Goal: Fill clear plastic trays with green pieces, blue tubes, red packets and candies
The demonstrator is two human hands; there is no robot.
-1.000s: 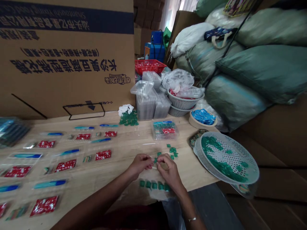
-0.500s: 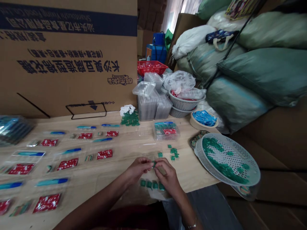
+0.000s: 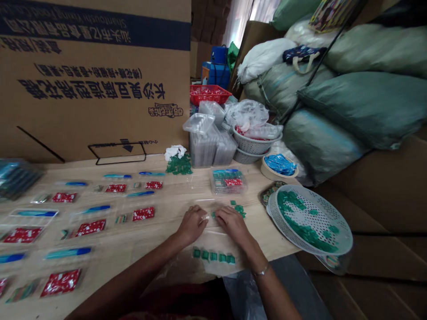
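My left hand [image 3: 193, 224] has its fingers curled together above the table, with a small clear or whitish bit at the fingertips that I cannot make out. Just to its right, the fingertips of my right hand [image 3: 232, 223] are closed over a small green square piece [image 3: 213, 214]. Closer to me lies a row of several green square pieces [image 3: 213, 257] on a clear sheet or tray. Beyond my right hand is a small cluster of loose green pieces [image 3: 239, 210], partly hidden by the fingers.
Clear trays with blue pens and red packets [image 3: 90, 227] cover the left side. A filled clear box [image 3: 228, 181] and stacked clear containers [image 3: 203, 144] stand farther back. Right are a pale sieve [image 3: 345, 231] with green pieces and a tub [image 3: 280, 171] of blue packets. A large carton [image 3: 100, 124] stands behind.
Both hands have moved away from me and slightly apart. The green piece they held between them is now in the row, which has one more piece. My right hand has closed over another.
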